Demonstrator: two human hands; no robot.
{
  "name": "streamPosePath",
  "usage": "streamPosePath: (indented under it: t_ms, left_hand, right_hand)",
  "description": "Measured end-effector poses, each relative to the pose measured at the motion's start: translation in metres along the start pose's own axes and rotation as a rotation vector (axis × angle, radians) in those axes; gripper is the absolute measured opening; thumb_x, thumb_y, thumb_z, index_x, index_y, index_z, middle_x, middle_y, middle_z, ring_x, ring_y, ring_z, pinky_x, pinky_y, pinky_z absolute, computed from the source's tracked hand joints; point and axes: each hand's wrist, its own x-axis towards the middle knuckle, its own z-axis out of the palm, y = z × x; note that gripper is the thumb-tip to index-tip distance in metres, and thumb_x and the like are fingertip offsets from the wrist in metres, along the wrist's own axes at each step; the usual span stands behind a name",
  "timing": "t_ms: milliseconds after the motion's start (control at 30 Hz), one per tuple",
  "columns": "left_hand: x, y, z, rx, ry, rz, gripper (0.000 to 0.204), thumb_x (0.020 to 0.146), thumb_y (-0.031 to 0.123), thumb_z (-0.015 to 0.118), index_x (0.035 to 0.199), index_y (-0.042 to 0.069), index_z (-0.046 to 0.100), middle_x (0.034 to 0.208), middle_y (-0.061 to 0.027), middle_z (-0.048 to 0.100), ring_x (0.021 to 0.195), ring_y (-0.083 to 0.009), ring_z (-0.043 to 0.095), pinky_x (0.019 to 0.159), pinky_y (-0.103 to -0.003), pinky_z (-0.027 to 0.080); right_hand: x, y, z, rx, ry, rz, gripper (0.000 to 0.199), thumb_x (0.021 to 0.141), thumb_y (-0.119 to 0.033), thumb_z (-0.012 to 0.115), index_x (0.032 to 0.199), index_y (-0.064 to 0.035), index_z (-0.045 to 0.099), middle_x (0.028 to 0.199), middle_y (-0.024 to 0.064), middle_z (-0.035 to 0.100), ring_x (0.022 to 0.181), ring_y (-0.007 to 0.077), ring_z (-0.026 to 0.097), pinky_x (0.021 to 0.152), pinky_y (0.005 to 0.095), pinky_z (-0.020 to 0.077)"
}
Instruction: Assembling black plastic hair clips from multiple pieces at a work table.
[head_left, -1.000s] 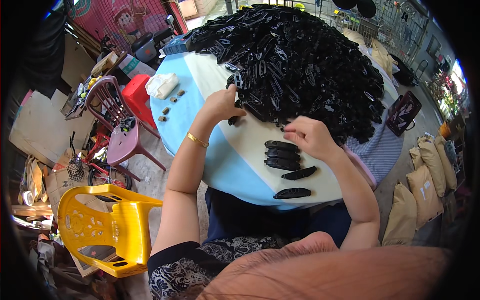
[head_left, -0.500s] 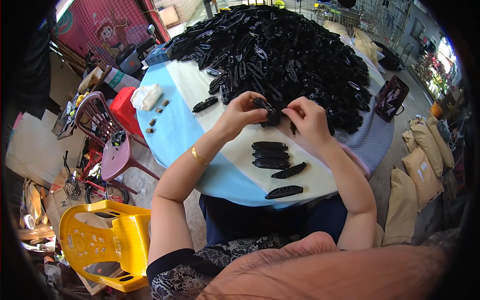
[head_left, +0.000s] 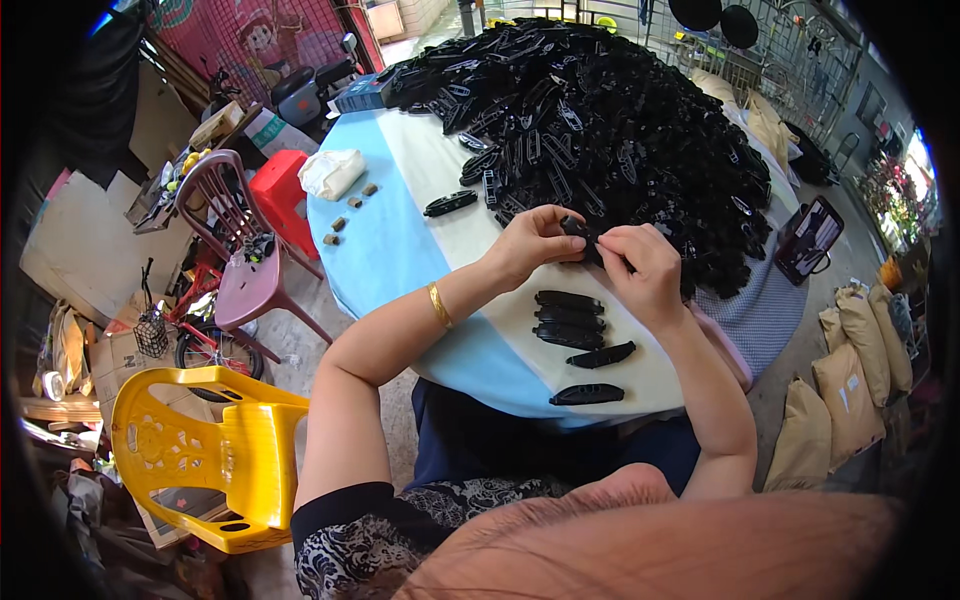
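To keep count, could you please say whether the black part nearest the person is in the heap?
Out: the black part lies on the tablecloth, apart from the heap.

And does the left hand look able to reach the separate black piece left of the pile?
Probably yes: nothing visible blocks the left hand from the separate black piece, though that hand holds a dark part.

- left hand (head_left: 540, 242) curled, its thumb laid toward the other hand; fingers bent in a grip;
- left forearm (head_left: 400, 328) slanting back and leftward from that hand, down to a bent elbow;
- right hand (head_left: 648, 264) just to the right of the left, fingers folded, fingertips drawn in close;
- right forearm (head_left: 714, 372) running back and slightly rightward from its hand
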Motion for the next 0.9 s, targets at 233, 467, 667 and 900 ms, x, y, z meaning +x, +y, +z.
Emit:
streamPosePath:
  t_ms: [233, 467, 667, 900]
  left_hand:
    - [-0.004, 0.013, 0.002, -0.134, -0.103, -0.143, 0.039, 0.098, 0.019, 0.043, 0.134, 0.006, 0.037, 0.098, -0.0081, 0.060, 0.077, -0.0185, 0.063, 0.071, -0.030, 0.053]
    - [-0.002, 0.012, -0.002, 0.047, -0.160, -0.288, 0.027, 0.095, 0.026, 0.050, 0.104, 0.001, 0.055, 0.083, -0.0091, 0.064, 0.059, -0.0132, 0.060, 0.050, -0.023, 0.048]
    - [-0.003, 0.018, -0.002, 0.114, -0.216, -0.294, 0.030, 0.094, 0.026, 0.053, 0.105, -0.001, 0.057, 0.090, -0.0113, 0.065, 0.070, -0.0135, 0.063, 0.062, -0.024, 0.053]
    - [-0.011, 0.021, 0.000, 0.494, -0.240, 0.053, 0.036, 0.083, 0.005, 0.062, 0.116, -0.006, 0.053, 0.101, -0.0110, 0.064, 0.085, -0.0165, 0.064, 0.078, -0.028, 0.053]
  right_hand:
    - [0.006, 0.003, -0.005, 0.165, -0.009, 0.005, 0.016, 0.068, 0.007, 0.067, 0.081, -0.0029, 0.066, 0.083, 0.0065, 0.066, 0.072, 0.0226, 0.058, 0.062, 0.0286, 0.0495]
    - [0.001, 0.000, -0.002, 0.105, -0.138, -0.127, 0.024, 0.060, 0.007, 0.068, 0.081, -0.0058, 0.068, 0.084, 0.0030, 0.067, 0.076, 0.0214, 0.057, 0.062, 0.0285, 0.0505]
    - [-0.002, 0.000, -0.007, -0.078, -0.179, -0.226, 0.022, 0.061, 0.002, 0.067, 0.082, -0.0057, 0.067, 0.088, 0.0022, 0.066, 0.078, 0.0205, 0.057, 0.062, 0.0284, 0.0513]
    - [0.002, -0.004, -0.003, 0.037, -0.106, 0.081, 0.029, 0.067, -0.013, 0.074, 0.093, -0.0034, 0.064, 0.088, 0.0086, 0.065, 0.081, 0.0237, 0.061, 0.067, 0.0322, 0.0510]
